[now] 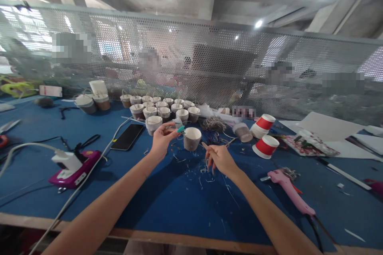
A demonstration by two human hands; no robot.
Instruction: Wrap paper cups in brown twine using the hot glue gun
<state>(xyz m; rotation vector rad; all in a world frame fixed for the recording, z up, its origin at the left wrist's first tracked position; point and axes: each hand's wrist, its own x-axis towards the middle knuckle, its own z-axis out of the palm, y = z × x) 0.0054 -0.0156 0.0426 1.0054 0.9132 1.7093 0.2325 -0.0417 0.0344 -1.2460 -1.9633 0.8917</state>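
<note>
standing between left hand (161,140) and right hand (220,158): cup (192,138).

My bench is a mess as usual; phone (127,136) lying flat on the blue table (167,207), with a bunch of finished cups (161,107) crowded behind it by the mesh screen (209,59); two red cups (265,135) tipped on their sides over right; pink glue gun (289,189) lying below them; purple power strip (73,167) far left with a white plug in it; scissors (8,126) at the left edge.
</note>
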